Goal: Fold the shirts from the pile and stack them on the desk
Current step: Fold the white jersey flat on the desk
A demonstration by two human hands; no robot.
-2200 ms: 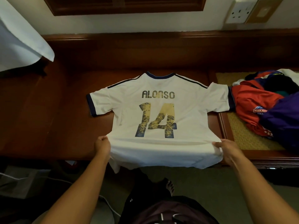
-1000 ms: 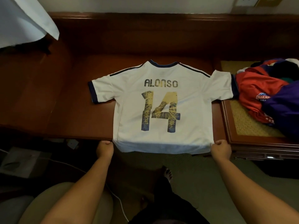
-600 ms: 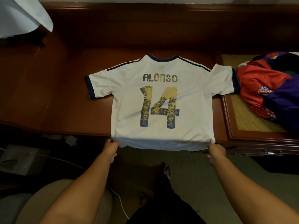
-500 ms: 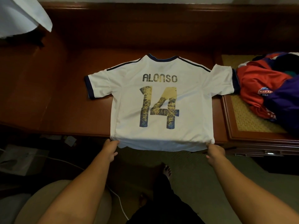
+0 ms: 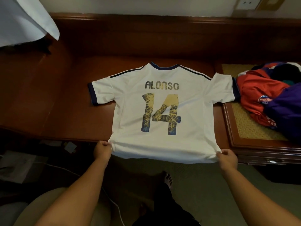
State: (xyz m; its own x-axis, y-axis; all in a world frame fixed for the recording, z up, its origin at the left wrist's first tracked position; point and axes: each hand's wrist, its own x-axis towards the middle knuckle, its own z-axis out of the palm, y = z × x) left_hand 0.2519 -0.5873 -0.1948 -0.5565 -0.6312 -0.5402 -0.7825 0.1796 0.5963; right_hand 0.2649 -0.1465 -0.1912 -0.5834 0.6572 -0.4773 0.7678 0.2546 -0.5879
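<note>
A white football shirt (image 5: 162,111) with "ALONSO 14" on its back lies flat, back up, on the dark wooden desk (image 5: 57,103), sleeves spread. Its hem hangs over the desk's front edge. My left hand (image 5: 102,150) pinches the hem's left corner. My right hand (image 5: 227,157) pinches the hem's right corner. The hem is stretched taut between them. A pile of shirts (image 5: 273,97), red, purple and dark, lies to the right, touching the white shirt's right sleeve.
The pile rests on a woven mat inside a raised wooden frame (image 5: 234,136). A white cloth (image 5: 24,20) hangs over the desk's far left corner. A wall socket (image 5: 248,3) sits at the top right. Under the desk are cables and a bare foot (image 5: 167,178).
Both hands have closed on the hem corners and drawn the hem toward me, off the desk edge. The shirt lies smoother and the view has tilted slightly up.
</note>
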